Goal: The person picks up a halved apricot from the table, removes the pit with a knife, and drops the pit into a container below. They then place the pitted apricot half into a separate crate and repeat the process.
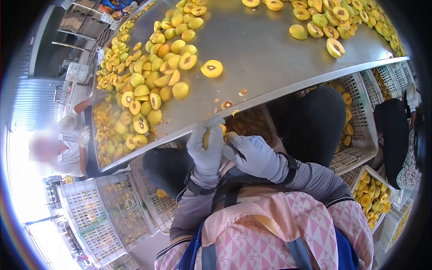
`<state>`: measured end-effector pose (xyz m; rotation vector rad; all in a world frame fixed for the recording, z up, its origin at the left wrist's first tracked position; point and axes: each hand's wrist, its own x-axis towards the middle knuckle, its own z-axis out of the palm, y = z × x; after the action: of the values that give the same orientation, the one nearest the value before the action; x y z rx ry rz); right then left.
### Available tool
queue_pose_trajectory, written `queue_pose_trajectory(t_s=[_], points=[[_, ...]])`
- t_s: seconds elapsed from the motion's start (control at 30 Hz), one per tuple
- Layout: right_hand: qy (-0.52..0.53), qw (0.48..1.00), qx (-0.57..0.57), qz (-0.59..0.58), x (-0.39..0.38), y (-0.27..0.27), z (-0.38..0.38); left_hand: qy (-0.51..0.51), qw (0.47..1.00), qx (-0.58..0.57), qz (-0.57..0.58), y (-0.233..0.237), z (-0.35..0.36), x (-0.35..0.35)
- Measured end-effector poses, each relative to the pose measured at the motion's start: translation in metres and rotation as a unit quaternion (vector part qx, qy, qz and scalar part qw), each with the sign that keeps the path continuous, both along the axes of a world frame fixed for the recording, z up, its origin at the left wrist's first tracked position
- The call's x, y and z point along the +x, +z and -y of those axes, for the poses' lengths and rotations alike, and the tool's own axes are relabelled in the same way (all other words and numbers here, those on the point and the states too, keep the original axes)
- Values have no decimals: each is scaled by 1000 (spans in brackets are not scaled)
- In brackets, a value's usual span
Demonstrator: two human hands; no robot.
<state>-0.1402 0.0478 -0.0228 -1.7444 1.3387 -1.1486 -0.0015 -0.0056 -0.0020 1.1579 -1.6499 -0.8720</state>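
Both hands are in light grey gloves, close together just below the metal table's front edge. My left hand [206,146] is closed round a piece of yellow fruit, which shows between thumb and fingers. My right hand [257,155] is closed beside it, its fingertips near the fruit; what it grips is too small and hidden to name. Halved yellow fruit [175,63] with brown centres lies in a long pile on the table [252,58]. One half [212,69] lies apart, cut face up. Small brown bits [227,105] lie near the edge above my hands.
More halves [335,47] lie at the table's far right. White plastic crates [121,202] stand at the lower left, others with fruit [371,193] at the right. A person [67,148] in light clothing is at the left; another person's dark-clothed leg [389,135] shows at right.
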Motion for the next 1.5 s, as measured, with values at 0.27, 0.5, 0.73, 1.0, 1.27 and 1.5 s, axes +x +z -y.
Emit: queue_pose_trajectory(t_s=[0.27, 0.5, 0.73, 1.0, 1.27, 1.5], points=[[91, 954, 145, 248, -4, 1, 5, 10, 981, 155, -113, 7, 0, -6], [152, 916, 254, 272, -15, 13, 3, 22, 993, 76, -88, 12, -1, 16], [88, 987, 24, -131, -5, -16, -7, 208, 948, -94, 220, 54, -12, 172], [94, 951, -36, -294, 0, -21, -3, 171, 804, -97, 562, 54, 42, 260], [104, 977, 22, -187, -5, -12, 4, 1, 812, -21, 583, 13, 154, 171], [43, 996, -34, -69, 8, -7, 9, 23, 940, 114, 320, 5, 150, 188]])
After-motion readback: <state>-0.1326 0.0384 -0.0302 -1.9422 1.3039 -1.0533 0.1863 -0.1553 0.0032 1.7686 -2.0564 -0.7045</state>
